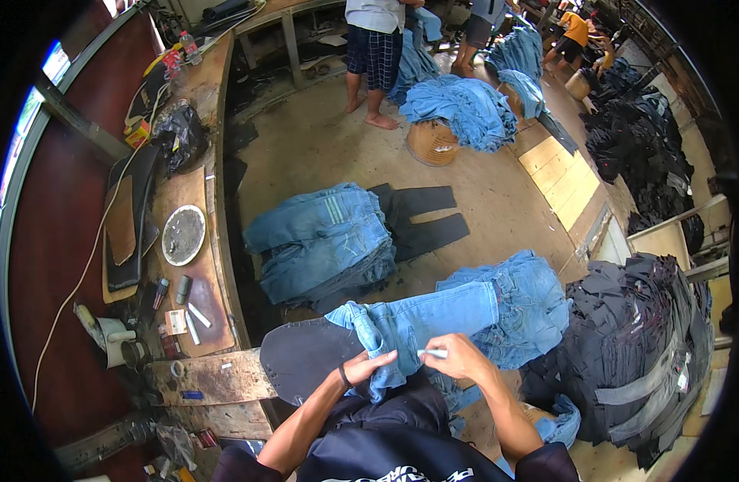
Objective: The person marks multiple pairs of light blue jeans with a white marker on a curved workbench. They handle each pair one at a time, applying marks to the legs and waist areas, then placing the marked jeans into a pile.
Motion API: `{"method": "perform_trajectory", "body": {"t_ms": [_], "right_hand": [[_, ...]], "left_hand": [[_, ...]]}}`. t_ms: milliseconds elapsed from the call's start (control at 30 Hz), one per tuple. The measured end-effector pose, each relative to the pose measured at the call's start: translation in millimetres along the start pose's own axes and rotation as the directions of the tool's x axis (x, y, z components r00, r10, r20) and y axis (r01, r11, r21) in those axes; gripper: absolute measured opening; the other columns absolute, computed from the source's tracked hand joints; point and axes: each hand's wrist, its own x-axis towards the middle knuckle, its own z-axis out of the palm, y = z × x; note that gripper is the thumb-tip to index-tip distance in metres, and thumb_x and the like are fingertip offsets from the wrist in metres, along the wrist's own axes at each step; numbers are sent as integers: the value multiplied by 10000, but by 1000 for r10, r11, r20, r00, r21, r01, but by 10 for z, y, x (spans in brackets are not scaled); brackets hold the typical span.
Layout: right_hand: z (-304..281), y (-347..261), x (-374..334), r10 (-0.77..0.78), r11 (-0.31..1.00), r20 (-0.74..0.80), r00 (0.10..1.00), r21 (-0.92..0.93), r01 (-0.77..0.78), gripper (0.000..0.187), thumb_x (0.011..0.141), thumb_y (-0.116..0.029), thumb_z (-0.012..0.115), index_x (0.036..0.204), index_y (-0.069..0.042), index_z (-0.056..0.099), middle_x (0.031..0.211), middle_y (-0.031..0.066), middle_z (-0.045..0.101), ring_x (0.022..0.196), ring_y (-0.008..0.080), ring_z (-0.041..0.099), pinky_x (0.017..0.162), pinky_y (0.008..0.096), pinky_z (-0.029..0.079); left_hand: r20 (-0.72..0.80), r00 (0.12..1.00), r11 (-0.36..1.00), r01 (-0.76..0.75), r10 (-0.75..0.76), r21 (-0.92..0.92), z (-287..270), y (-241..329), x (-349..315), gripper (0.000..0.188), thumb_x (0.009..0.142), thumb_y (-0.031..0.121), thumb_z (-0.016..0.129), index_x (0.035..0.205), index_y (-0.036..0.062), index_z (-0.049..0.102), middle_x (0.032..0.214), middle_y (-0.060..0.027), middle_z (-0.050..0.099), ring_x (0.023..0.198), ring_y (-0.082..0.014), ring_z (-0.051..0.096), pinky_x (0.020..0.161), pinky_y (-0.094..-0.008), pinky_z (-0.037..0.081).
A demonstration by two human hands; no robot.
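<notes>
A pair of light-blue jeans (417, 321) lies in front of me, with one leg drawn over a dark rounded board (305, 357). My left hand (368, 368) rests on the bunched denim at the board's side, fingers stretched out. Closed in a pinch, my right hand (458, 357) holds a short pale stick (433, 353) just over the fabric. I cannot make out whether its tip touches the denim. More of the blue jeans (530, 309) are heaped to the right of the board.
A wooden bench (221, 313) on the left bears a round dish (184, 234), white sticks (197, 315) and a mug (114, 341). Stacked jeans (321, 237) lie ahead; dark cloth (618, 345) is piled right. Other people (376, 48) stand beyond, near a denim-filled basket (432, 143).
</notes>
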Motion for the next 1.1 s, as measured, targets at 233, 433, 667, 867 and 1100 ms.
{"method": "perform_trajectory", "body": {"t_ms": [233, 433, 667, 867, 1100], "right_hand": [[56, -76, -55, 204, 977, -519, 830, 48, -209, 294, 975, -278, 746, 874, -5, 708, 647, 158, 647, 562, 230, 616, 568, 403, 464], [515, -296, 117, 123, 991, -610, 782, 119, -63, 303, 1002, -286, 736, 893, -6, 695, 629, 86, 585, 570, 134, 490, 550, 365, 412], [964, -583, 323, 89, 986, -567, 819, 167, 8, 268, 1033, -280, 701, 974, -20, 683, 696, 82, 625, 624, 154, 556, 599, 382, 456], [1246, -940, 454, 206, 954, -645, 736, 298, -6, 371, 1032, -342, 718, 955, -6, 581, 715, 91, 624, 678, 196, 607, 635, 395, 486], [1499, -1091, 723, 305, 923, -460, 834, 357, -140, 435, 1028, -325, 684, 821, 57, 663, 606, 126, 545, 589, 170, 500, 560, 406, 416]], "left_hand": [[-727, 672, 966, -253, 141, -46, -347, 224, -782, 428, 923, 140, 796, 1319, 29, 678, 1210, -90, 735, 1101, -243, 696, 1001, -439, 564], [-448, 886, 772, -367, 120, -519, -918, 168, -1680, 728, 1003, 434, 703, 1593, 76, 470, 1565, -133, 569, 1442, -351, 532, 1225, -568, 390], [-374, 926, 934, 89, 50, 345, -1200, 453, -1022, 475, 974, 264, 683, 1317, -64, 707, 1334, -168, 733, 1278, -261, 657, 1122, -383, 479], [-486, 871, 903, -148, -74, -403, -712, 296, -1094, 228, 911, 121, 701, 1087, -18, 739, 1080, -111, 763, 994, -252, 728, 941, -427, 586], [-368, 907, 846, -27, -203, -532, -489, 519, -964, 315, 957, 189, 776, 1199, -8, 738, 1162, -120, 771, 1047, -241, 745, 944, -419, 609]]}}
